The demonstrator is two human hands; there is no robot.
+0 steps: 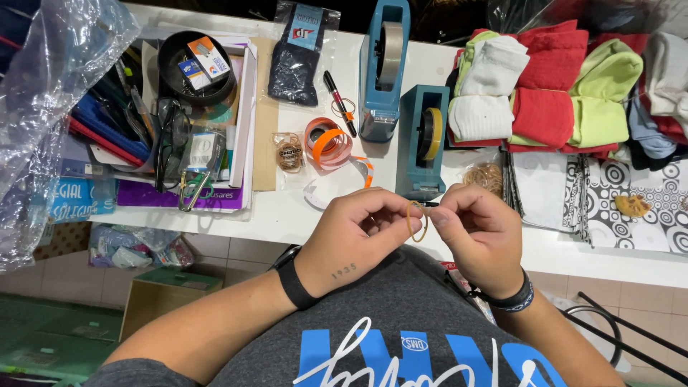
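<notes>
Together, both hands [423, 233] pinch 1 rubber band [417, 221].

Left hand [355, 240] and right hand [476, 233] pinch tan rubber band [417, 221] between fingertips, above white table [301, 215] edge.

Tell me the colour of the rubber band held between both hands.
Tan-yellow thin rubber band, seen best in the head view.

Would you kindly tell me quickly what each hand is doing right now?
Left hand: closed, pinching the tan rubber band.
Right hand: closed, pinching the same rubber band from the other side.
</notes>
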